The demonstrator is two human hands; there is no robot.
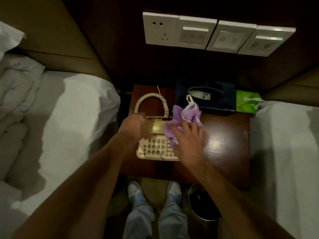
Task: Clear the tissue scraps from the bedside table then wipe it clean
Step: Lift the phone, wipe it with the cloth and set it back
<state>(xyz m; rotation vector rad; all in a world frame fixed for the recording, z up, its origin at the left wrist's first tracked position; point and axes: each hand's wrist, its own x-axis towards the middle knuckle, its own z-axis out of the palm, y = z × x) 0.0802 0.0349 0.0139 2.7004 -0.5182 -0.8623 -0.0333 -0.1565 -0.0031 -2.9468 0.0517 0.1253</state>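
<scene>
The dark wooden bedside table [229,152] stands between two beds. A beige telephone [153,150] sits on its left half, its coiled cord [150,99] looping toward the back. My left hand [136,127] grips the gold handset [158,127] at its left end. Pressed against the handset's right end is a purple cloth [181,118], held under my right hand [188,140]. No tissue scraps show on the tabletop.
A dark blue holder [205,97] with a remote in it stands at the table's back right, a green tissue pack [246,103] beside it. White beds flank both sides. A dark bin [202,204] stands on the floor below, right of my feet. Wall sockets hang above.
</scene>
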